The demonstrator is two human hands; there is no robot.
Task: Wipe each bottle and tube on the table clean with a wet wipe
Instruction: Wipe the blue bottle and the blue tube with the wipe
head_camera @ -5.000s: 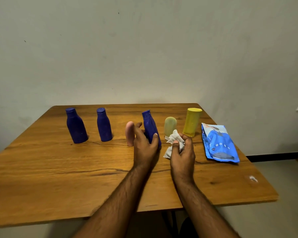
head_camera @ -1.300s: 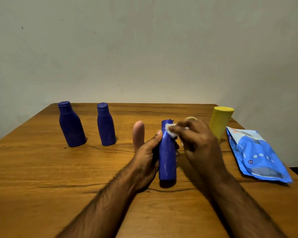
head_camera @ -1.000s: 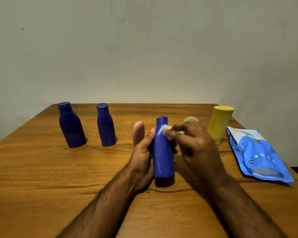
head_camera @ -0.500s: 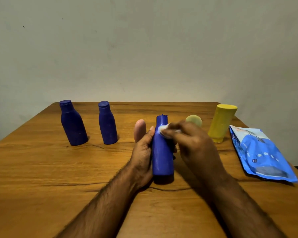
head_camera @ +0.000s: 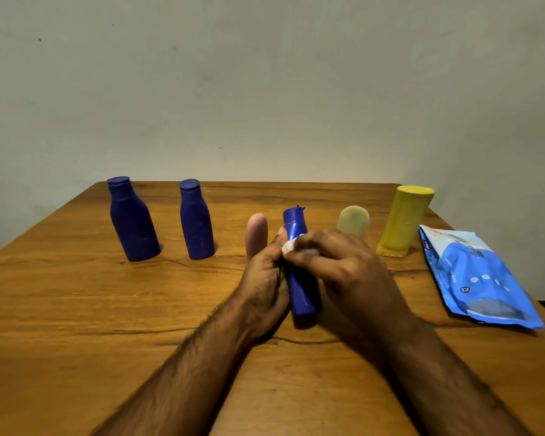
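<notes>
Centrally, left hand (head_camera: 266,287) grips blue bottle (head_camera: 302,278); right hand (head_camera: 343,272) pinches wet wipe (head_camera: 288,246); labels unreadable.

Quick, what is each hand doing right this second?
Left hand: grips the blue bottle, holding it upright.
Right hand: pinches the white wipe against the bottle's neck.

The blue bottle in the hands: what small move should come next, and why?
Probably slide the wet wipe down the blue bottle. The right hand presses it near the bottle's shoulder, while the left hand grips the body; the lower part looks not yet covered.
</notes>
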